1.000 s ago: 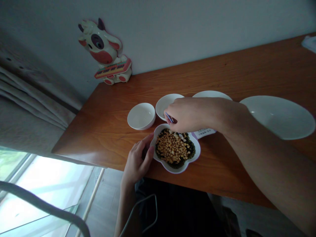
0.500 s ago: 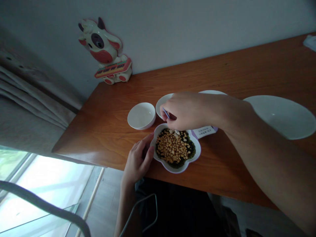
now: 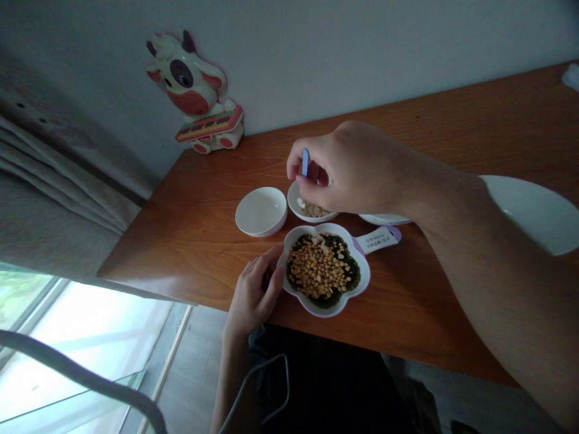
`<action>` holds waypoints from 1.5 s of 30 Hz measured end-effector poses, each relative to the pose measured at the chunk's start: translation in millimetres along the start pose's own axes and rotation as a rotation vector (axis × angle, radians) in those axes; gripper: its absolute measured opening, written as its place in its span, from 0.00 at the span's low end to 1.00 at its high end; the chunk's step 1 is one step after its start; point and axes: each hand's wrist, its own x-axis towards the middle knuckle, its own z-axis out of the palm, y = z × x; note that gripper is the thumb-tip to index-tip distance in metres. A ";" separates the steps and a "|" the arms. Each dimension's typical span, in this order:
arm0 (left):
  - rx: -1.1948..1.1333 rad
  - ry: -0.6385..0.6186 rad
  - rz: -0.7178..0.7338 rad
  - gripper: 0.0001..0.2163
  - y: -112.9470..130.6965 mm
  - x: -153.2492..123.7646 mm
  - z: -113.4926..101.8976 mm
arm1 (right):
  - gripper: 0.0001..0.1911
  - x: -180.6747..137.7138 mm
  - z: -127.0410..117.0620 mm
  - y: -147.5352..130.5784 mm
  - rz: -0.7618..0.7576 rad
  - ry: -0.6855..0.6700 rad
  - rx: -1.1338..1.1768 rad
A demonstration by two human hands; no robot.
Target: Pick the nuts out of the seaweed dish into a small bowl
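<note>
A white flower-shaped bowl (image 3: 312, 306) near the table's front edge holds yellow beans over dark green ones, with a few pale pieces at its far side. My left hand (image 3: 254, 294) rests against the bowl's left rim, fingers curled on it. My right hand (image 3: 348, 169) hovers above a small white dish (image 3: 295, 205) that holds a few pale beans, and it pinches a small blue tool (image 3: 305, 161), its tip hidden by the fingers. An empty white bowl (image 3: 261, 211) stands left of that dish.
A purple-ended white label or handle (image 3: 379, 238) lies right of the flower bowl. A flat white plate (image 3: 384, 219) and a large white plate (image 3: 534, 211) sit to the right, under my forearm. A cow toy (image 3: 196, 90) stands by the wall. The wooden table (image 3: 194, 235) ends at left.
My right hand has lifted from the far side of the flower bowl and moved up over the small dish, holding the blue tool. My left hand has stayed on the bowl's rim.
</note>
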 end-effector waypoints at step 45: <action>0.023 0.012 0.028 0.20 1.0 2.1 0.0 | 0.12 3.4 21.0 -10.4 -0.044 -0.369 -0.123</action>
